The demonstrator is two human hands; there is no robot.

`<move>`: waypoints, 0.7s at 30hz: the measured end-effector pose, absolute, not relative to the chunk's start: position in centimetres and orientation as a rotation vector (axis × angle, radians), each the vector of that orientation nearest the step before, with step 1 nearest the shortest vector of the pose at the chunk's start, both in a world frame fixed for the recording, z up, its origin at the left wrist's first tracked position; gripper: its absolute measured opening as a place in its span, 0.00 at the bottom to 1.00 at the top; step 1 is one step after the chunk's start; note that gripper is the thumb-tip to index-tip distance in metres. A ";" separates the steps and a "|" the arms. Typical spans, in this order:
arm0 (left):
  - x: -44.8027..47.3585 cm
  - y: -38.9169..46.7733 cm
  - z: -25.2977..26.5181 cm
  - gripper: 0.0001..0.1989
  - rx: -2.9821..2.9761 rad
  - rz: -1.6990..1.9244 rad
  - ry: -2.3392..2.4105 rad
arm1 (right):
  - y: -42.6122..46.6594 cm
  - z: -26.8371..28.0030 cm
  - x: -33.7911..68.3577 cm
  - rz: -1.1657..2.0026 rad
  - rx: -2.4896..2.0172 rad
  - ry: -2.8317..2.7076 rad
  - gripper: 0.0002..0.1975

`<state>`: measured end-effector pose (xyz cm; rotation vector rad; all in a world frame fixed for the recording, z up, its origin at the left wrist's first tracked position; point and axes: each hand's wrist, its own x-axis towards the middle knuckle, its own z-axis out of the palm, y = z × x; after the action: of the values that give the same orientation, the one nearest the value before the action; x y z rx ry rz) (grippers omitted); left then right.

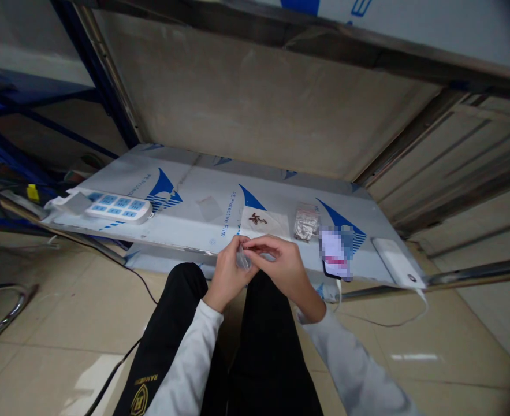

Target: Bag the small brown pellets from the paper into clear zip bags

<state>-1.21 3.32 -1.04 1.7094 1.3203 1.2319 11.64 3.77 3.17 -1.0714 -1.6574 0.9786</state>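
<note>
Both hands meet in front of the shelf edge, above my knees. My left hand (229,273) is closed on a small clear plastic bag (243,261), which shows between the thumb and fingers. My right hand (283,267) pinches at the bag's mouth; a small brownish thing may be at its fingertips, too small to name. Just beyond the hands, several small dark brown pieces (255,219) lie on a pale flat sheet or bag (276,223). To the right sits a filled clear packet (306,222) with reddish print.
The film-covered metal shelf (185,225) holds a white power strip (118,208) at left and a flat clear bag (209,208). A phone (337,268) and a white cabled box (395,260) lie at right. An upper shelf (410,34) hangs overhead.
</note>
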 end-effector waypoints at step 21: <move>-0.4 1.8 -0.2 0.12 1.623 1.382 1.291 | 1.0 5.0 11.5 0.371 -1.248 -2.172 0.07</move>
<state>-0.35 1.80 -0.23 1.6226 1.2909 1.3821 11.54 0.96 4.96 -1.2482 -2.1724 0.3706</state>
